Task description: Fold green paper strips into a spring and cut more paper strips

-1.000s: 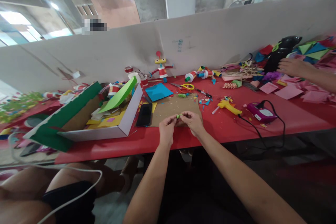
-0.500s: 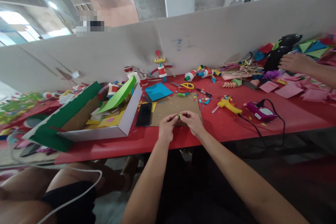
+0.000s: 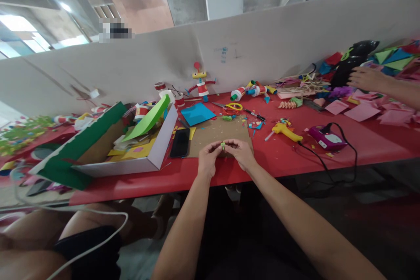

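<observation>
My left hand [image 3: 207,159] and my right hand [image 3: 241,154] meet over the near edge of a brown cardboard sheet [image 3: 219,133] on the red table [image 3: 282,157]. Both pinch a small green folded paper piece [image 3: 223,145] between their fingertips. A black phone [image 3: 180,143] lies just left of the cardboard. Behind it are a blue paper square [image 3: 197,114], yellow-handled scissors [image 3: 233,107] and a small green paper coil [image 3: 227,118].
An open box [image 3: 98,148] with green and yellow paper stands at the left. A yellow glue gun [image 3: 284,130] and a purple corded tool [image 3: 325,138] lie to the right. Another person's hand [image 3: 365,78] rests among pink papers far right. A paper robot figure [image 3: 201,82] stands against the grey partition.
My hands stay together on the green piece with only slight finger shifts. The other person's hand at the far right has moved a little back and right.
</observation>
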{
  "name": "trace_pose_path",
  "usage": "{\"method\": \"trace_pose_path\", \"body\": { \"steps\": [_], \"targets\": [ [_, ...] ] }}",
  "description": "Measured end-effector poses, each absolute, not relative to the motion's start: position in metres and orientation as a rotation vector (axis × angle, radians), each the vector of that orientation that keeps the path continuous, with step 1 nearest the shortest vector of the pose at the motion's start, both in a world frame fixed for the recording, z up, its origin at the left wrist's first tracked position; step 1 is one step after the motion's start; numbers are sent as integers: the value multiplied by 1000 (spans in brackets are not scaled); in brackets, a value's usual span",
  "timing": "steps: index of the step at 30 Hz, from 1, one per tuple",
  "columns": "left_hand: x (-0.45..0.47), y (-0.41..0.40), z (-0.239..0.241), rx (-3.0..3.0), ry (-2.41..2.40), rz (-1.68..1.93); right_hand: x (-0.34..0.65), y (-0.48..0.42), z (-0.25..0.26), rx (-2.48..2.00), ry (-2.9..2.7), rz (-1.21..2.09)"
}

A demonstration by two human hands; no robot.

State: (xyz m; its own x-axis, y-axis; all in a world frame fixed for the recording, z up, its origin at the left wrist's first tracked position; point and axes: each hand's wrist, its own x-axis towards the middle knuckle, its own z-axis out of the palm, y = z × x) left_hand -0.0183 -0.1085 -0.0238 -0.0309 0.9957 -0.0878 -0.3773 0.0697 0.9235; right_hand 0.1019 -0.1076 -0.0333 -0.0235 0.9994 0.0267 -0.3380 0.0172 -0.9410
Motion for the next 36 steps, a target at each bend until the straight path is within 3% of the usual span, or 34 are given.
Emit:
{"method": "trace_pose_path", "body": {
  "steps": [36],
  "targets": [
    [-16,-115,-25,931,955,1443,99,-109,-33,-854,-1074,1297]
  ]
}}
